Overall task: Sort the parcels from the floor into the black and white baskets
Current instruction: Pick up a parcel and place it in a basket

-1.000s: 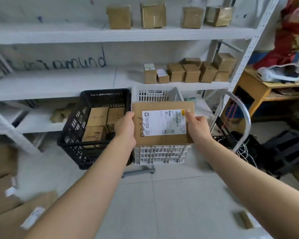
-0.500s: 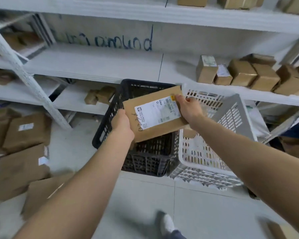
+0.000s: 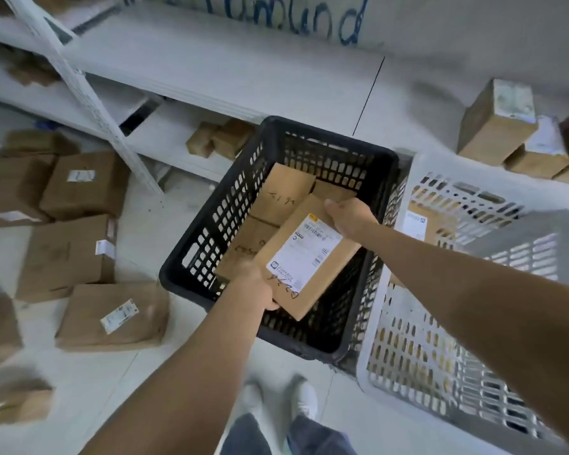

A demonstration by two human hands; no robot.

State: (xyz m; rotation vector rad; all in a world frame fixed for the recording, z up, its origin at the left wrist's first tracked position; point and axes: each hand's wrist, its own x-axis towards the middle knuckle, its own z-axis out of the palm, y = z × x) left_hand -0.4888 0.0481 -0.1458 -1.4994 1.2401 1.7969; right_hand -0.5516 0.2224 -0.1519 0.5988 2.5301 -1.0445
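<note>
**Setting the labelled parcel down in the black basket**

Head view: the labelled parcel (image 3: 304,257) is held inside the rim of the black basket (image 3: 335,139), toward its near right corner. It is tilted, with the white label facing up. It is gripped at opposite ends: the near end is held by the left hand (image 3: 255,285), and the fingers of the right hand (image 3: 349,215) are curled over the far edge.

Flat brown parcels (image 3: 281,192) already lie in the bottom of the basket, just beneath the held one. The parcel is best levelled first and lowered until it is borne by those below, and only then should both grips be released. If it were let go while tilted, a corner could catch on the slotted wall or the parcel could be left leaning.

The white basket (image 3: 473,178) stands just beside the black basket's right wall, and one labelled box (image 3: 431,224) can be seen inside it. More cardboard parcels (image 3: 112,316) lie on the floor at the left, not yet sorted.
</note>
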